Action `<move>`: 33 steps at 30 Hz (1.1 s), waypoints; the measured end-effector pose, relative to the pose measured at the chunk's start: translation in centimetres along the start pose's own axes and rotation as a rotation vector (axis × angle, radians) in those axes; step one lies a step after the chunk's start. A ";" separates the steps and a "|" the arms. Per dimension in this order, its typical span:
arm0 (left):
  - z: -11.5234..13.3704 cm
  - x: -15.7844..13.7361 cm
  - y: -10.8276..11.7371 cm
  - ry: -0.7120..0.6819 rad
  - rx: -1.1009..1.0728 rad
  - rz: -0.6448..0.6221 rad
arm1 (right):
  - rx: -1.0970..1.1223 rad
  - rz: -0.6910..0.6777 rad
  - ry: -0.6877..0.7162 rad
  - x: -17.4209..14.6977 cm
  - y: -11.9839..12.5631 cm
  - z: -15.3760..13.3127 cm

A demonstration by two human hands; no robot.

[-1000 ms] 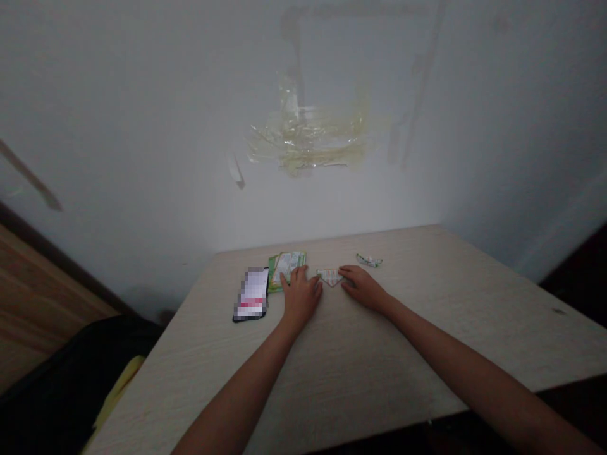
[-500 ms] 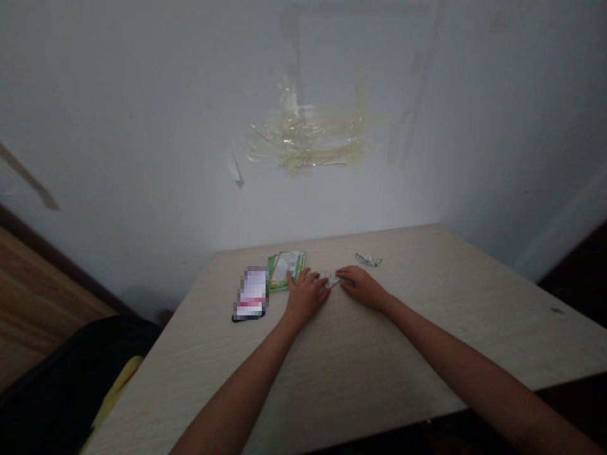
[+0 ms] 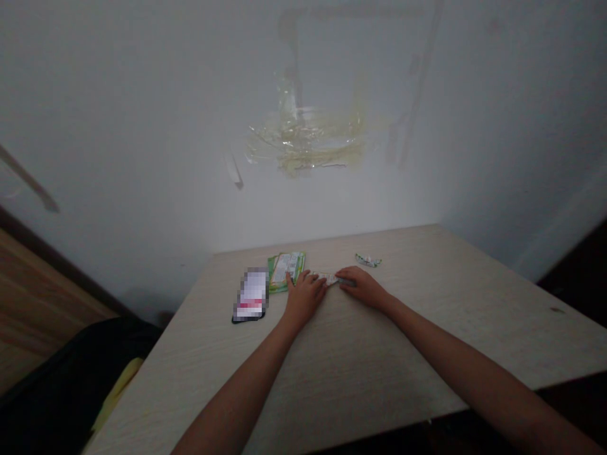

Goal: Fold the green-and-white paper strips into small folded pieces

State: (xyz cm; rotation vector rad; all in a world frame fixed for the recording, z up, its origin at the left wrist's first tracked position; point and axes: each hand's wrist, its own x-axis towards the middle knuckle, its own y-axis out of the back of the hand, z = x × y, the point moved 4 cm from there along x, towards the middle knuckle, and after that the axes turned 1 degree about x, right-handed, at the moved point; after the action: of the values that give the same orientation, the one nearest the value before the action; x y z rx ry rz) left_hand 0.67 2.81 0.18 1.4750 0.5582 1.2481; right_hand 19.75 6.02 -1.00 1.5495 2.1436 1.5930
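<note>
My left hand (image 3: 305, 297) and right hand (image 3: 361, 285) pinch a half-folded wrapper (image 3: 331, 279). The bent strip (image 3: 368, 261) looks done; green packets (image 3: 287, 264) lie flat.

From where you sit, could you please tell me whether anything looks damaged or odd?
Yes: the wall above the table looks marred. Wrinkled, yellowish tape clings to it, and a small flap, lower left, seems to be peeling.

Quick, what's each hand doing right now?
Left hand: partly spread, at one end of the small printed piece; grip can't be told.
Right hand: curled, at the other end; grip can't be told.
</note>
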 end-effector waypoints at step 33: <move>1.2 1.4 0.0 0.047 -0.095 -0.047 | -0.219 -0.040 -0.055 1.0 -1.1 -1.1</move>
State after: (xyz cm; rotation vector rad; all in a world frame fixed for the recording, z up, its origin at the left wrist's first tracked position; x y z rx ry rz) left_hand 2.23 3.54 0.89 1.3485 0.5546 1.2583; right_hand 17.95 6.02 -0.83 1.4557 1.8866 1.6854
